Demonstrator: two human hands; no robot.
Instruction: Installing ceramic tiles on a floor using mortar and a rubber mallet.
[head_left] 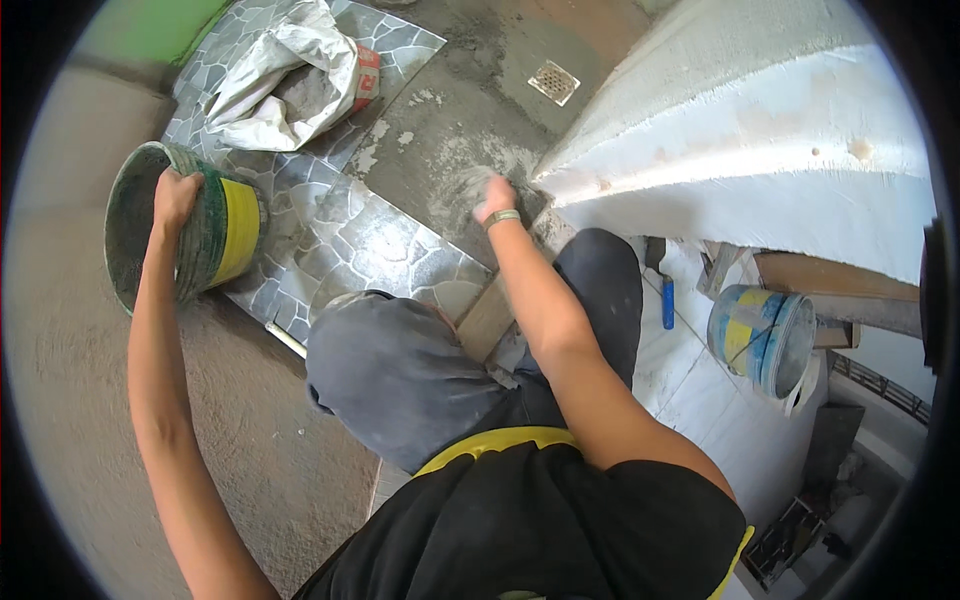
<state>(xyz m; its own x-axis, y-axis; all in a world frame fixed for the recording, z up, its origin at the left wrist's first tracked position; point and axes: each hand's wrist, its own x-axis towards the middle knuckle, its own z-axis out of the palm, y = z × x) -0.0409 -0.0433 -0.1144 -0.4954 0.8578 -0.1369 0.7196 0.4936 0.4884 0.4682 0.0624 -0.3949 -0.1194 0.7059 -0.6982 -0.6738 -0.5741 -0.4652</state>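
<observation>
My left hand (178, 198) is closed over the rim of a green bucket (190, 235) with a yellow band. The bucket is tilted, its mouth facing left. My right hand (494, 199), with a band on the wrist, is low over the grey mortar floor (420, 110). Its fingers are smeared by motion, so their grip is unclear. Pale powder (480, 165) lies scattered on the mortar around it. Stone-patterned tiles (375, 235) border the mortar in front of my knees. On them, beyond the bucket, stands an open white sack (290, 65) of grey powder.
A square floor drain (554, 83) sits in the mortar ahead. To the right rises a white plastered wall edge (720, 190). A blue-handled tool (668, 300) lies on pale tiles near my right knee, with a blue bucket (762, 340) farther right. Brown wall (250, 420) at left.
</observation>
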